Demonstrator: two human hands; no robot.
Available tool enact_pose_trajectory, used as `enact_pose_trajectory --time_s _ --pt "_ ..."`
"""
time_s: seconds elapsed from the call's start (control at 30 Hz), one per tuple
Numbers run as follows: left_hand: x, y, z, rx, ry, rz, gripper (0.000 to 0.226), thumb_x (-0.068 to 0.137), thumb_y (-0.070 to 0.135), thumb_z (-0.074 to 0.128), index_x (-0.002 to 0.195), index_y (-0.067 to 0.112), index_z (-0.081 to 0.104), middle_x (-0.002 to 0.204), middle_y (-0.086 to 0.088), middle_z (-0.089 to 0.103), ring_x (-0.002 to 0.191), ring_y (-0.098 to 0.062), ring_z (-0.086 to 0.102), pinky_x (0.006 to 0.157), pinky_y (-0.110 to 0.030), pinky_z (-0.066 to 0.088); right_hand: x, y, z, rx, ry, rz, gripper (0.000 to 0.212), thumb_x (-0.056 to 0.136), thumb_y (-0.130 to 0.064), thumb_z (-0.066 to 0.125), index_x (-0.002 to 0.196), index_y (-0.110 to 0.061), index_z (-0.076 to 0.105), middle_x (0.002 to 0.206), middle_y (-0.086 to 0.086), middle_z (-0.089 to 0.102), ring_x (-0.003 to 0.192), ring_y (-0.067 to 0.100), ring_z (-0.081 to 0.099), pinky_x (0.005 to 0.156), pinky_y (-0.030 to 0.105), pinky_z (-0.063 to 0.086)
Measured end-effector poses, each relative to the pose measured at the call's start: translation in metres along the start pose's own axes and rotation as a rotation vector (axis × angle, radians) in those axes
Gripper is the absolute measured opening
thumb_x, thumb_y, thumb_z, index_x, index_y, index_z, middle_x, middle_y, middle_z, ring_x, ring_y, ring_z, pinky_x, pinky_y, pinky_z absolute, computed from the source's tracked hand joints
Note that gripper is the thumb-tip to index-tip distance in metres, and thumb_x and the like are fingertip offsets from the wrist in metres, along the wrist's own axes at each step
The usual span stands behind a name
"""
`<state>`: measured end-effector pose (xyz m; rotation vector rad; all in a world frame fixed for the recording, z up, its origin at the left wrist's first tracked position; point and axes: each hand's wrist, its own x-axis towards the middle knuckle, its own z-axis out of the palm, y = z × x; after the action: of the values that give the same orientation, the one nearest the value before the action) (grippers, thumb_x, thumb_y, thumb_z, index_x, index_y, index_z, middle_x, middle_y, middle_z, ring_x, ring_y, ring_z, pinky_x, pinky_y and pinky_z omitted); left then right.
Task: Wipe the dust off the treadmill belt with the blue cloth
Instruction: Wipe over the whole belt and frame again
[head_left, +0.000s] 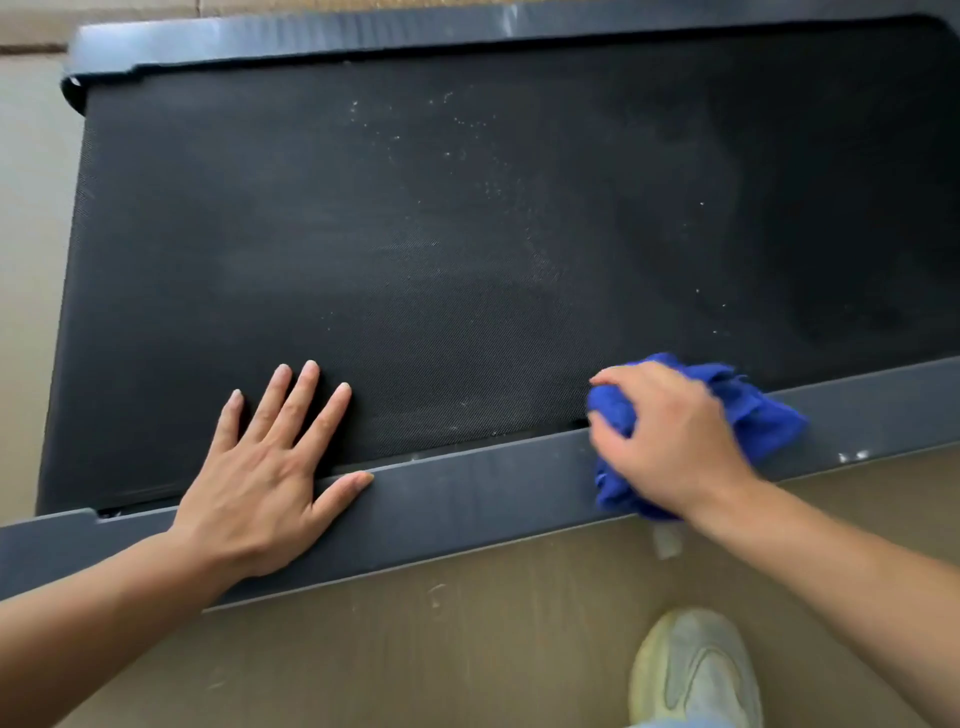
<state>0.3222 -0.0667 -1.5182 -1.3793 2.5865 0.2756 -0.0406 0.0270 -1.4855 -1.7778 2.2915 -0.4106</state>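
The black treadmill belt (441, 249) fills most of the view, with pale dust specks scattered across its upper middle and right. My right hand (670, 441) is closed on a crumpled blue cloth (753, 405), which rests where the belt meets the near side rail (467, 499). My left hand (270, 467) lies flat with fingers spread, its palm on the near rail and its fingertips on the belt. It holds nothing.
A dark far rail (311, 36) runs along the top of the belt. Wooden floor (415, 649) lies below the near rail, with my pale shoe (696, 670) at the bottom right. Light floor (26, 260) shows to the left.
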Motion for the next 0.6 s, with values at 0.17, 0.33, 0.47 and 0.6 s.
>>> enact_pose_trajectory --time_s 0.17,0.33,0.47,0.6 --pt "0.001 -0.002 0.001 -0.008 -0.009 0.024 0.085 0.095 0.078 0.014 0.163 0.026 0.015 0.171 -0.006 0.005 0.158 -0.025 -0.001 0.124 -0.058 0.01 -0.016 -0.13 0.06 0.064 -0.147 -0.373 0.045 0.074 -0.036 0.052 0.114 -0.02 0.065 0.1 -0.002 0.07 0.096 0.024 0.066 0.081 0.044 0.051" --pt "-0.001 -0.006 0.004 -0.011 0.009 0.05 0.083 0.097 0.073 0.016 0.163 0.022 0.017 0.171 -0.006 0.007 0.158 -0.024 0.0 0.124 -0.057 0.009 -0.012 -0.136 0.071 0.049 -0.133 -0.523 0.054 0.072 -0.034 0.071 0.123 -0.017 0.064 0.102 -0.005 0.068 0.097 0.018 0.063 0.079 0.039 0.051" --pt "-0.001 -0.006 0.002 0.01 0.011 0.067 0.082 0.097 0.07 0.017 0.162 0.019 0.021 0.17 -0.007 0.011 0.158 -0.025 0.002 0.124 -0.057 0.01 -0.01 -0.094 0.053 -0.014 -0.075 -0.467 0.046 0.072 -0.039 0.053 0.111 -0.019 0.067 0.091 -0.005 0.067 0.086 0.022 0.062 0.07 0.038 0.045" --pt "-0.003 -0.005 0.001 0.018 0.015 0.057 0.082 0.097 0.07 0.015 0.162 0.02 0.02 0.17 -0.007 0.01 0.158 -0.026 0.001 0.124 -0.058 0.01 -0.014 0.006 0.011 -0.155 0.015 -0.282 0.042 0.076 -0.035 0.052 0.108 -0.016 0.071 0.094 -0.001 0.071 0.092 0.029 0.068 0.074 0.043 0.045"
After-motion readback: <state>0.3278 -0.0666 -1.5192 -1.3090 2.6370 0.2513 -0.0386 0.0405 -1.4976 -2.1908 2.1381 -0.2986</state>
